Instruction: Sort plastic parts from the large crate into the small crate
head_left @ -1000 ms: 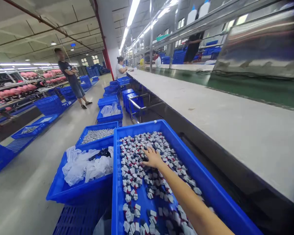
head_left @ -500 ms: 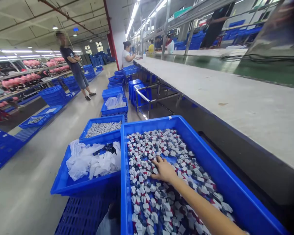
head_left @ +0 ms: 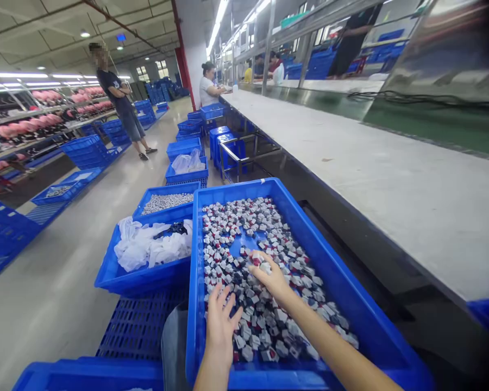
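A big blue plastic crate (head_left: 346,271) lies in front of me, its floor strewn with small blocky pieces (head_left: 252,213) in white, dark grey and red. Over the middle of it, my right hand (head_left: 274,279) has its fingers curled round a few of these pieces, one white and red between thumb and fingertips. My left hand (head_left: 221,320) hovers just inside the crate's left wall, fingers spread and nothing in them. A patch of bare blue floor shows just beyond my right hand.
A blue crate (head_left: 101,274) with white plastic bags (head_left: 134,247) stands at left, a tray of small pale parts (head_left: 169,202) behind it. A long white workbench (head_left: 362,190) runs along the right. A person (head_left: 120,100) stands in the aisle; another person (head_left: 207,87) sits at the bench.
My left hand has come into view over the crate. My right hand has drawn back slightly and curled round some pieces, and a bare patch of crate floor shows beyond it.
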A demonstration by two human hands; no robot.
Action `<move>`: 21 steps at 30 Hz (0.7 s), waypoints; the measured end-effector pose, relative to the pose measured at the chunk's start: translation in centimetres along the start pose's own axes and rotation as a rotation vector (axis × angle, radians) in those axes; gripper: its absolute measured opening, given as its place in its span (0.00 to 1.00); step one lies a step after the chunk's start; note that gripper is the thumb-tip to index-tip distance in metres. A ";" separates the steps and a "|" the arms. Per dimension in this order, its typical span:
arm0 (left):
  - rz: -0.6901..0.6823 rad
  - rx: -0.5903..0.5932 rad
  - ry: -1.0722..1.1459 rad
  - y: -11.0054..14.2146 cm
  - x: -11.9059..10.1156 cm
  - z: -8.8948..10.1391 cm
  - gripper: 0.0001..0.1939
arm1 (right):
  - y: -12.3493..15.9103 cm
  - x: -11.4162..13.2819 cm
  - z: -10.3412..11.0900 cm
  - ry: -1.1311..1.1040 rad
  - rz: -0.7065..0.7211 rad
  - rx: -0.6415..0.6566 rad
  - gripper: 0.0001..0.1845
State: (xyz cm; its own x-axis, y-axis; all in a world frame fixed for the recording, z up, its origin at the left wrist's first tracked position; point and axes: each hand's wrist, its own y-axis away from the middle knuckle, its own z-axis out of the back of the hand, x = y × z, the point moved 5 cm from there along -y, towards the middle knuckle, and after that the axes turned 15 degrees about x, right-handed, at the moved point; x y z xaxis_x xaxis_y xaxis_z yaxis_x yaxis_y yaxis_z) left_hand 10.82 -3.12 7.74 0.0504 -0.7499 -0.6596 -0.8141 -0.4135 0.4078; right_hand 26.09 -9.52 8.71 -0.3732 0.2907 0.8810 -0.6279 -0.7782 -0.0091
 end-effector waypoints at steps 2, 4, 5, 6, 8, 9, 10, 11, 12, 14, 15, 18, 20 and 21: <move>0.085 0.160 0.188 -0.5 -0.2 -3.0 0.25 | 2.2 3.0 0.4 -0.095 0.091 -0.047 0.21; 0.095 0.297 0.272 -0.5 -0.3 -6.1 0.23 | 4.3 6.1 0.7 -0.137 0.242 -0.112 0.18; 0.070 0.335 0.291 -0.3 -0.4 -7.3 0.21 | 5.2 7.4 0.8 -0.114 0.311 -0.140 0.17; 0.037 0.358 0.301 -0.1 -0.4 -8.3 0.20 | 6.0 8.4 0.9 -0.056 0.365 -0.164 0.17; -0.009 0.403 0.313 0.4 -0.4 -9.6 0.20 | 7.1 9.8 0.6 0.141 0.405 -0.200 0.16; -0.023 0.423 0.310 0.7 -0.4 -10.0 0.22 | 7.5 10.1 0.4 0.245 0.406 -0.213 0.17; -0.035 0.441 0.303 1.0 -0.4 -10.2 0.23 | 7.8 10.3 0.1 0.334 0.405 -0.220 0.17; -0.049 0.454 0.294 1.3 -0.4 -10.1 0.23 | 8.1 10.3 -0.1 0.401 0.404 -0.226 0.19; -0.063 0.462 0.283 1.5 -0.5 -10.0 0.23 | 8.3 10.3 -0.4 0.448 0.396 -0.227 0.21; -0.086 0.470 0.260 1.9 -0.7 -9.6 0.23 | 8.6 10.1 -0.7 0.499 0.367 -0.236 0.29; -0.094 0.473 0.251 2.0 -0.8 -9.4 0.24 | 8.8 10.0 -0.8 0.504 0.354 -0.252 0.34; -0.108 0.472 0.217 2.1 -1.0 -9.0 0.26 | 9.6 10.0 -0.8 0.458 0.348 -0.337 0.43; -0.116 0.442 0.187 2.1 -1.2 -8.7 0.28 | 10.2 10.2 -0.7 0.415 0.374 -0.387 0.43; -0.133 0.409 0.167 2.0 -1.3 -8.5 0.28 | 10.6 10.3 -0.7 0.397 0.390 -0.399 0.41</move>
State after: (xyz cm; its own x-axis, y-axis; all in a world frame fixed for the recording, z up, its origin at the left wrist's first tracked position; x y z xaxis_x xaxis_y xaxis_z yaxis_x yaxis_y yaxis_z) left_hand 14.02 -7.38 14.75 0.2348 -0.7911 -0.5648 -0.9540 -0.2989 0.0221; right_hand 15.12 -14.35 17.37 -0.7975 0.2718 0.5387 -0.5720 -0.6245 -0.5318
